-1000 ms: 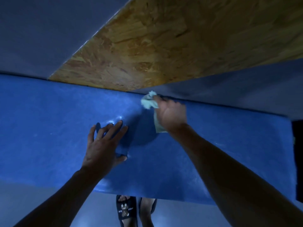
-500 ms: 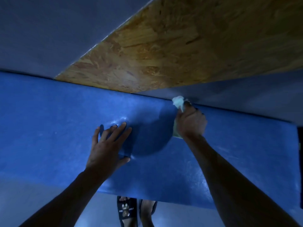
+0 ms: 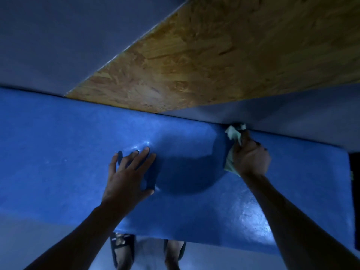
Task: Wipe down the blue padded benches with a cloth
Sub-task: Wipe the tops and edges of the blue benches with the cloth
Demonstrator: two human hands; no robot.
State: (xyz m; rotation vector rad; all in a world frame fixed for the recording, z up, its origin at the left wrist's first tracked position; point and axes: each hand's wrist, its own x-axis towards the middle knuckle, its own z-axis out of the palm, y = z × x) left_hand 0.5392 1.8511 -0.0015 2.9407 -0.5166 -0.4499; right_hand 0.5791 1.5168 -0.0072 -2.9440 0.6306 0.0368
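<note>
A blue padded bench (image 3: 58,152) runs across the view from left to right. My right hand (image 3: 250,158) grips a pale green cloth (image 3: 234,133) bunched against the bench's far edge, toward the right end. Part of the cloth sticks out above my fingers and part shows under my palm. My left hand (image 3: 128,176) lies flat on the bench's middle with fingers spread, holding nothing.
A chipboard panel (image 3: 214,61) slants above the bench's far edge, with grey wall (image 3: 58,36) beside it. My feet in dark sandals (image 3: 121,248) stand on the pale floor below the near edge. The bench's right end (image 3: 348,191) meets a dark gap.
My right hand has slid the cloth rightward along the bench's far edge. My left hand has stayed flat in nearly the same place.
</note>
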